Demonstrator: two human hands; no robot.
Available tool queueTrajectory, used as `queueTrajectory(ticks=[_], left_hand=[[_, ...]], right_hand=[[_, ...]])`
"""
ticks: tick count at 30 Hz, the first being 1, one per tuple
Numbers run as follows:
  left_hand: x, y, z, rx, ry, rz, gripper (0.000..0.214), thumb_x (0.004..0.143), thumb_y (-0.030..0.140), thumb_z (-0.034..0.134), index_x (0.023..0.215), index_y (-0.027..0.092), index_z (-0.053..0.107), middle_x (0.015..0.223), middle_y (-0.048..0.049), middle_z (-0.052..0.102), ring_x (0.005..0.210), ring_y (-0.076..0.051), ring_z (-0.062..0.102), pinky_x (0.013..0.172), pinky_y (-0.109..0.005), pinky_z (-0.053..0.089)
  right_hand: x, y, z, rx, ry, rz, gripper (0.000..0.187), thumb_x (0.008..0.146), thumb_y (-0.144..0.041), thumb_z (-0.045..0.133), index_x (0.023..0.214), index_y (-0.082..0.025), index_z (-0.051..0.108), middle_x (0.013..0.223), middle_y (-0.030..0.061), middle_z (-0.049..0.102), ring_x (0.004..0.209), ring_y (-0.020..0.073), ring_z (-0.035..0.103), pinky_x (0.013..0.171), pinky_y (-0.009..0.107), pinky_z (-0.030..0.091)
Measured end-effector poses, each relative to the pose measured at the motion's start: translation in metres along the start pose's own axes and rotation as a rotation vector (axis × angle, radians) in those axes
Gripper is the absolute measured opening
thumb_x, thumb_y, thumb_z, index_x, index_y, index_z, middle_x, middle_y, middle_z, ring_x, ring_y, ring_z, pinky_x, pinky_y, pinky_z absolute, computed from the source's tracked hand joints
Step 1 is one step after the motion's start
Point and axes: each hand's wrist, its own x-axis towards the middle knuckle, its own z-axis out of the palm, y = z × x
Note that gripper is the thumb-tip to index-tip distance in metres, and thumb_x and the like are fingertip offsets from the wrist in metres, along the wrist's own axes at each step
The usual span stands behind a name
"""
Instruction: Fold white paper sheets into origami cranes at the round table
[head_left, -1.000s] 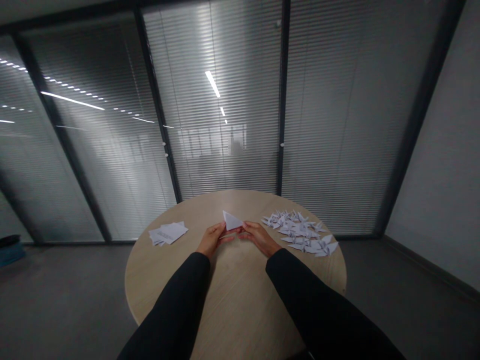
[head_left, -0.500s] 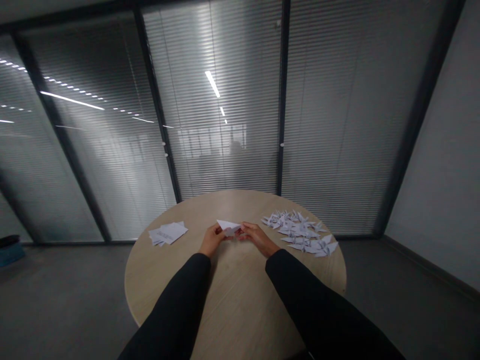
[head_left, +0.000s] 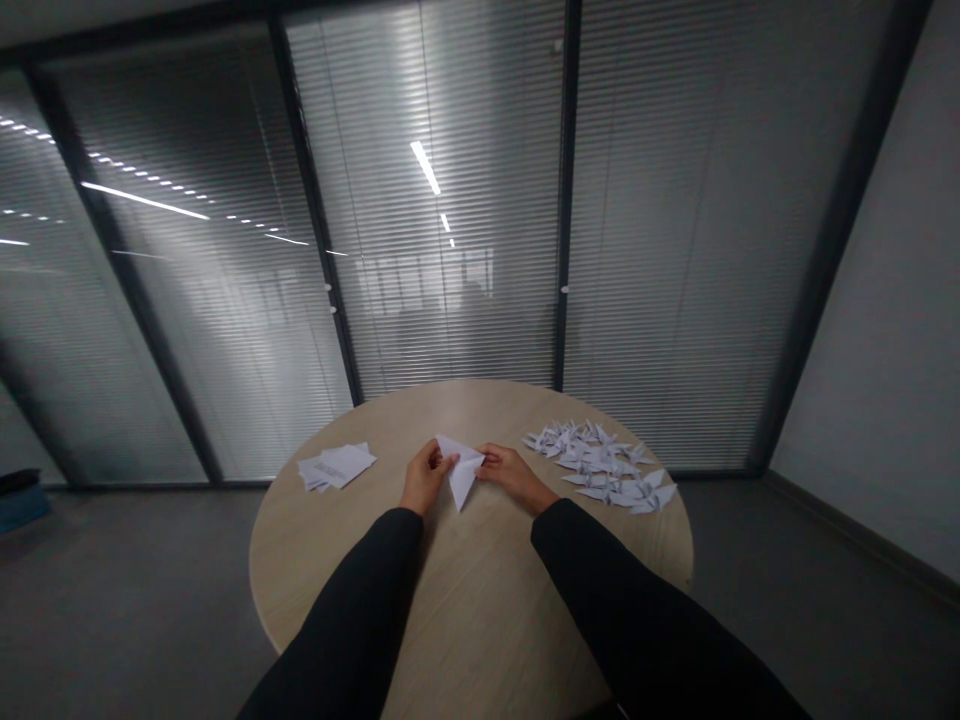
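Both of my hands pinch a white folded paper triangle [head_left: 460, 470] just above the round wooden table [head_left: 480, 590]. My left hand [head_left: 425, 478] grips its left corner with closed fingers. At the right corner, my right hand [head_left: 512, 472] is closed on the paper. The triangle's tip points down toward me. Black sleeves cover both arms.
A pile of several white folded paper cranes [head_left: 604, 464] lies on the table to the right of my hands. A small stack of white paper sheets [head_left: 335, 466] lies to the left. Glass walls with blinds [head_left: 450, 220] stand behind the table.
The paper triangle pointed up a second ago; it has been turned over between my hands and its tip now points down toward me. My hands stayed in nearly the same spot.
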Motion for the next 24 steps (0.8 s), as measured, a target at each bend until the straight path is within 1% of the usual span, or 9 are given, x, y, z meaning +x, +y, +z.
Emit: queueTrajectory(ticks=[4,10,14,19,24], left_hand=[[0.0034,-0.0031,-0.0009,-0.06,-0.05,0.027,0.032,0.061,0.036,0.071,0.079,0.014,0.057,0.071,-0.002,0.062,0.064,-0.013,0.057,0.06,-0.023,0.043],[0.0037,-0.006,-0.0036,0.042,-0.038,0.06,0.027,0.066,0.034,0.066,0.079,0.013,0.057,0.068,-0.0014,0.06,0.061,-0.012,0.054,0.058,-0.023,0.041],[0.0023,-0.0038,-0.0028,0.07,-0.032,0.067,0.026,0.066,0.034,0.066,0.078,0.014,0.058,0.065,-0.0001,0.058,0.059,-0.012,0.053,0.056,-0.022,0.039],[0.0008,0.0013,-0.0013,0.006,-0.012,0.045,0.029,0.064,0.034,0.068,0.082,0.014,0.058,0.065,0.0002,0.059,0.059,-0.012,0.054,0.056,-0.021,0.039],[0.0001,0.0016,-0.0024,0.013,0.018,0.043,0.035,0.065,0.032,0.067,0.093,0.015,0.054,0.059,0.0028,0.056,0.055,-0.011,0.052,0.053,-0.021,0.038]], right_hand=[[-0.0007,-0.0015,-0.0002,-0.055,0.009,0.007,0.029,0.054,-0.032,0.075,0.07,-0.014,0.06,0.067,0.0014,0.064,0.063,0.014,0.058,0.063,0.026,0.043],[-0.0013,-0.0034,-0.0024,-0.096,0.068,0.032,0.033,0.063,-0.045,0.067,0.072,-0.014,0.065,0.071,0.0027,0.063,0.068,0.0142,0.058,0.065,0.026,0.044],[-0.0001,-0.0017,-0.0047,-0.132,0.083,0.034,0.033,0.06,-0.045,0.069,0.07,-0.014,0.066,0.069,0.0024,0.063,0.066,0.0139,0.057,0.065,0.027,0.044],[0.0004,-0.0016,-0.0048,-0.178,0.065,0.015,0.034,0.062,-0.045,0.069,0.069,-0.013,0.065,0.063,0.0014,0.061,0.06,0.0121,0.054,0.063,0.026,0.041],[-0.0009,-0.0039,-0.0039,-0.175,0.062,0.002,0.035,0.062,-0.046,0.069,0.07,-0.013,0.065,0.064,0.0013,0.062,0.06,0.0123,0.053,0.064,0.026,0.041]])
